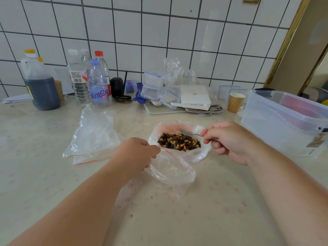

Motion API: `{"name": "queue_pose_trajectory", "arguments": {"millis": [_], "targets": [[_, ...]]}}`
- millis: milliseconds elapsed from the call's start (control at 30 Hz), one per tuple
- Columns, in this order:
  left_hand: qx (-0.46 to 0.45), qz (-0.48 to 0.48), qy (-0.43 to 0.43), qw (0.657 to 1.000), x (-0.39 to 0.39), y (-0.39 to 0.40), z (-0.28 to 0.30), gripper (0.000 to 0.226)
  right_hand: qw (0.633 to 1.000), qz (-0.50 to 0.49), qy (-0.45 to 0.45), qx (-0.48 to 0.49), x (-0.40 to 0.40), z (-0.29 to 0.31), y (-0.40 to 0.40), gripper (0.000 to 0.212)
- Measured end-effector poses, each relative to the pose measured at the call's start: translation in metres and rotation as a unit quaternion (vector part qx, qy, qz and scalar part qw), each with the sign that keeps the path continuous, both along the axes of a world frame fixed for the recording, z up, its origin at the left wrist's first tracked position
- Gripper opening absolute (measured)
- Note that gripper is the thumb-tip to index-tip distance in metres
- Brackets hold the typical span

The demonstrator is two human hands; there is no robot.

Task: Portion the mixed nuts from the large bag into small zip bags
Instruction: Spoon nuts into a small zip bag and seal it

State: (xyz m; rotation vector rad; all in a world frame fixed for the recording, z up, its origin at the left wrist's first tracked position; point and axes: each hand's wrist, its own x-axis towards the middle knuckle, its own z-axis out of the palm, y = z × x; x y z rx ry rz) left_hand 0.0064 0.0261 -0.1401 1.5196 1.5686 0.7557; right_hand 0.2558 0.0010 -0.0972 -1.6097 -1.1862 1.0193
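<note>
Scooping has barely begun, as far as this view shows: the large bag (179, 139) sits open on the bench (213, 201) with a full heap of mixed nuts (179, 142) showing in its mouth, and it serves as the landmark for everything else. Over the far right part of that mouth the right hand (229, 139) has its grip closed round the handle of a metal spoon (187, 133), whose bowl lies just above the nuts and looks empty. On the near left side of the large bag the left hand (138, 153) has its grip pinched on the edge of a small zip bag (174, 167) with a red seal line, which droops against the front of the large bag and appears to hold no nuts yet. Well to the left of the large bag, more small zip bags (92, 142) lie flat and empty in a loose stack. No filled and sealed portion is visible anywhere, so I judge that nearly the whole task is left: loading the spoon, tipping nuts into the held bag, sealing it, then repeating for the flat ones. Behind the large bag, against the wall, stand bottles (97, 82) and a paper cup (235, 102).
</note>
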Motion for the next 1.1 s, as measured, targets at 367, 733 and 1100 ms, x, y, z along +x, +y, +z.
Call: {"name": "queue_pose_trajectory", "arguments": {"millis": [367,733,1100], "targets": [[-0.001,-0.01,-0.021,1.0,-0.002,0.002,-0.005,0.03,0.964,-0.034,0.2,0.171,-0.001,-0.04,0.015,0.014],[-0.004,-0.007,-0.027,1.0,0.0,0.001,-0.006,0.03,0.96,-0.114,-0.104,0.235,0.009,-0.04,0.003,0.019],[-0.011,-0.023,-0.027,0.999,0.0,0.003,-0.01,0.025,0.941,-0.059,-0.252,0.219,0.008,-0.038,-0.004,0.018]]}}
